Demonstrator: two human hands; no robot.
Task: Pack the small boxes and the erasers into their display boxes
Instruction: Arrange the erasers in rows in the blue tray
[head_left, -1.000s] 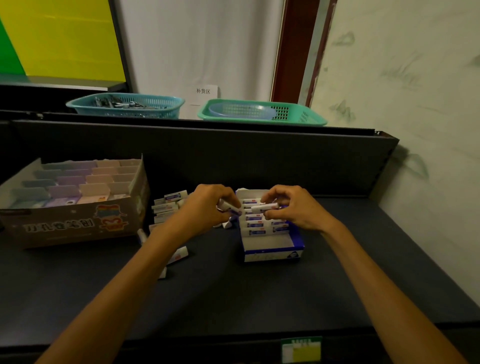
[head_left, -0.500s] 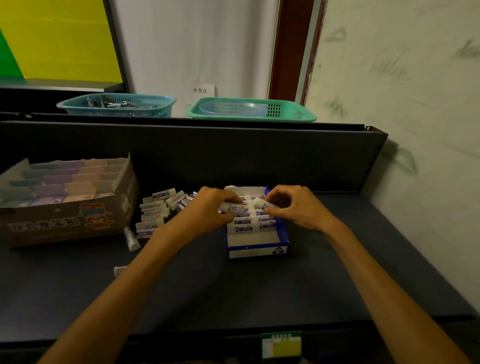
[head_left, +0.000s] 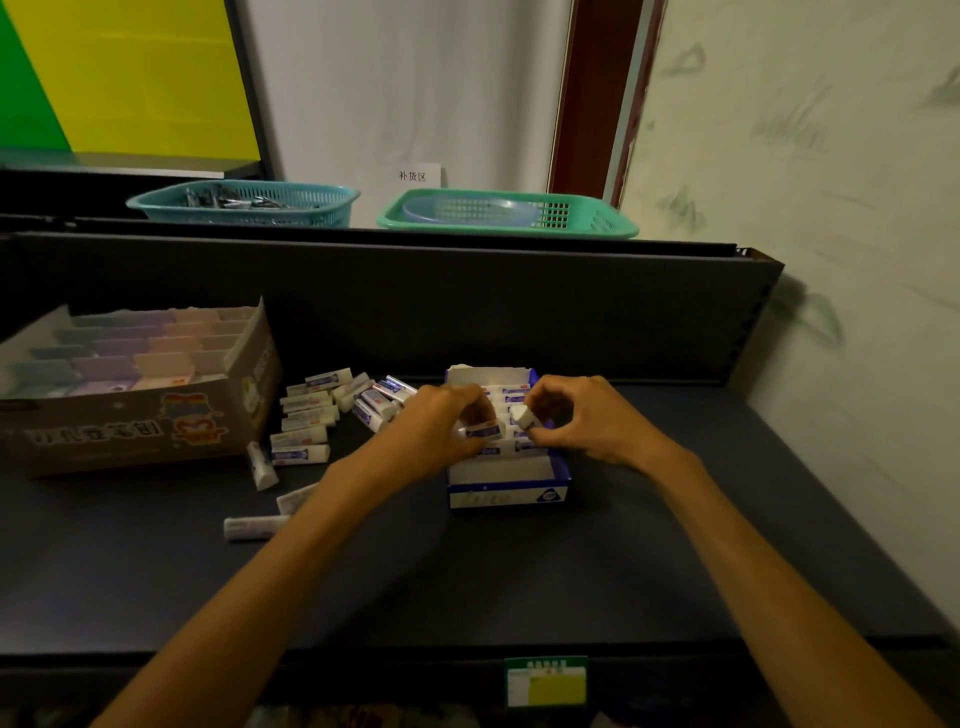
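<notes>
Right hand (head_left: 587, 421) now lifting eraser (head_left: 522, 416) above blue display box (head_left: 506, 493), sign "补货区" (head_left: 413, 176)

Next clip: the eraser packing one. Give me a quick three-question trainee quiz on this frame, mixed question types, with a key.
1. True or false: the right hand holds nothing.
2. The loose erasers lie where? A) between the two display boxes B) in the green basket
3. Fill in: the left hand holds an eraser over the ___-trimmed display box.

Key: 1 false, it pinches a white eraser; 2 A; 3 blue.
</notes>
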